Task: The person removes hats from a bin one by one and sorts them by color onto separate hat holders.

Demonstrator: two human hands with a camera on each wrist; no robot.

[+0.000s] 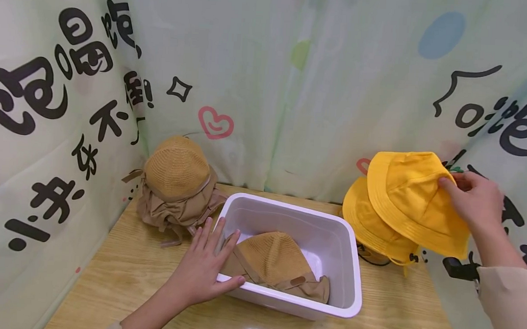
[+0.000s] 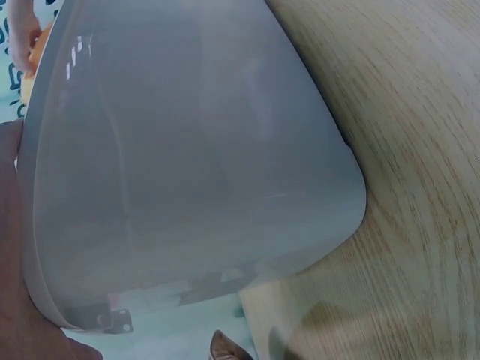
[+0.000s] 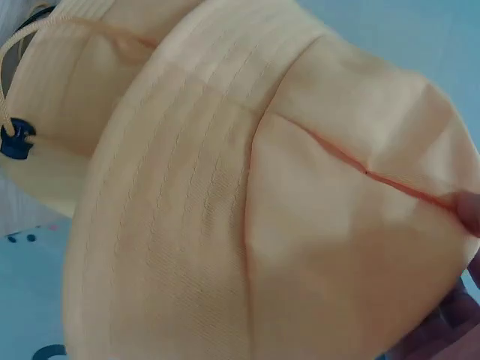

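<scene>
left hand (image 1: 208,265) spread on the rim of a glossy, round-cornered plastic bin (image 1: 358,286); right hand (image 1: 480,201) pinches the upper yellow hat (image 1: 409,200) by its crown, right of the bin. slack pinch could drop it; the lower yellow hat (image 1: 362,223)'s cord could snag. brims stitched cloth. coarse-textured tan hat (image 1: 274,258) inside bin.

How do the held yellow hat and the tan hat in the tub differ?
The held hat is smooth, bright yellow cloth; the tub hat is tan with a knit-like crown. The held hat is up in the right hand; the tub hat lies inside the tub. Both look soft.
</scene>
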